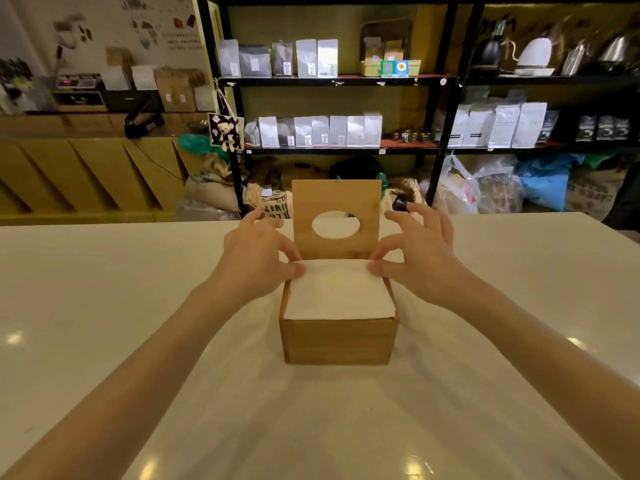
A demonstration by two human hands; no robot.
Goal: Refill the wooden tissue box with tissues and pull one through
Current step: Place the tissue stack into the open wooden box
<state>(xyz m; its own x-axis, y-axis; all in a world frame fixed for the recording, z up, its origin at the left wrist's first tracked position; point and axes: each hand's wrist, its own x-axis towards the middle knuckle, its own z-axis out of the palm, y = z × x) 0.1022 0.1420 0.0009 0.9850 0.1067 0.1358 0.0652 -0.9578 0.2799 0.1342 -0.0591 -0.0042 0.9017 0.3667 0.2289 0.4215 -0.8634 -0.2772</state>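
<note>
A wooden tissue box [337, 339] stands in the middle of the white table. Its hinged lid [336, 199], with an oval hole, stands upright at the back. A white stack of tissues [339, 294] fills the box up to the rim. My left hand [254, 259] touches the stack's far left corner with thumb and forefinger. My right hand [420, 256] touches the far right corner the same way, its other fingers spread above.
The white table [104, 323] spreads wide on all sides of the box. Beyond its far edge stand black shelves [450, 81] with silver and white bags, sacks on the floor, and a wooden counter [86, 174] at the left.
</note>
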